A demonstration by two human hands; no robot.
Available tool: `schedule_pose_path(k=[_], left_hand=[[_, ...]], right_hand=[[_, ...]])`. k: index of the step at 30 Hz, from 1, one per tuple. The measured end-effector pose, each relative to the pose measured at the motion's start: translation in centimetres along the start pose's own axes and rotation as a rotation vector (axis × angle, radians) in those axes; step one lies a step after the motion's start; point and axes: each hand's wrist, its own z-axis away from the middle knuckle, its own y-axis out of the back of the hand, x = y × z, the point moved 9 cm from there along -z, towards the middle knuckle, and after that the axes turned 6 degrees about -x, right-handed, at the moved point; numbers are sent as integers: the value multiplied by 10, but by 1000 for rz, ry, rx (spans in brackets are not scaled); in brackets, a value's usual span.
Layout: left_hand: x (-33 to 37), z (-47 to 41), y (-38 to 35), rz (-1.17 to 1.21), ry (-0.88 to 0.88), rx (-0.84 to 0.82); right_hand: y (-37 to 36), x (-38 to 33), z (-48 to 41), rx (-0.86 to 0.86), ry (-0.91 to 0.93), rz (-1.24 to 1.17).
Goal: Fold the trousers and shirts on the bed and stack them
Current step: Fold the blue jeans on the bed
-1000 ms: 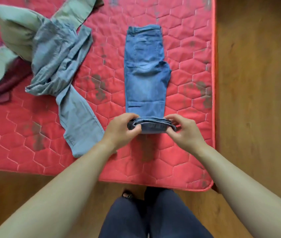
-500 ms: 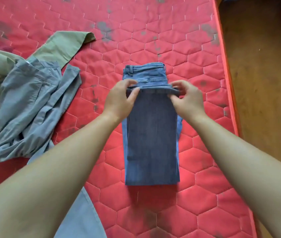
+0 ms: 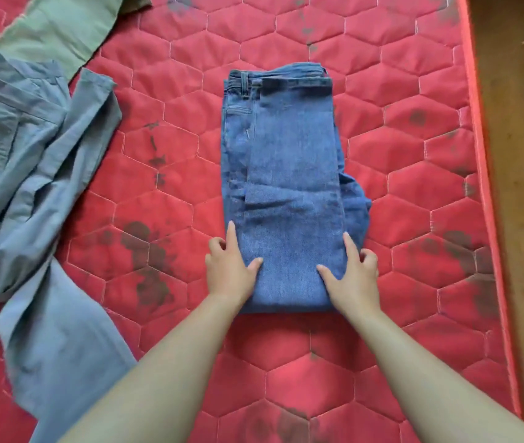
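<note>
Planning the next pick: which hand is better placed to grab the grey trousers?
Probably left. The left hand rests at the jeans' left edge, toward the grey trousers; the right hand would have to cross the jeans.

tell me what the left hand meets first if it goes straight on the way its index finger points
More of the folded jeans: the left hand rests on their left edge, and its line runs up that edge toward the waistband. Past it, only bare red mattress, as far as the picture shows.

Left hand [image 3: 228, 276], right hand [image 3: 355, 279]: both bare. Forearms [image 3: 171, 372] bare down to the bottom edge.
</note>
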Motion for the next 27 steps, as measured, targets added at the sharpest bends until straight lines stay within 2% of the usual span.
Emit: schedule_pose_path(k=[3, 6, 9, 12, 14, 17, 20, 22, 24, 27], left_hand=[[-3, 13, -19, 26, -47, 18], [-19, 46, -32, 1, -34, 9], [-48, 103, -61, 24, -7, -120], [-81, 170, -93, 57, 94, -300], [-88, 188, -89, -5, 91, -219], [-60, 159, -56, -58, -83, 39], [-16, 102, -29, -27, -218, 115], [10, 66, -14, -12, -261, 172], [23, 36, -4, 3, -220, 235], [16, 4, -3, 73, -16, 251]], right_hand=[[-9, -1, 9, 34, 64, -72], [-14, 16, 38, -6, 75, -60], [-21, 53, 91, -128, 66, -30], [-28, 96, 146, -261, 30, 36], [-21, 106, 156, -243, 52, 99], [0, 82, 124, -75, 155, 127], [19, 33, 71, 95, 228, 157], [24, -2, 37, 145, 278, 131], [17, -34, 6, 86, 358, 14], [6, -53, -25, 50, 329, -36]])
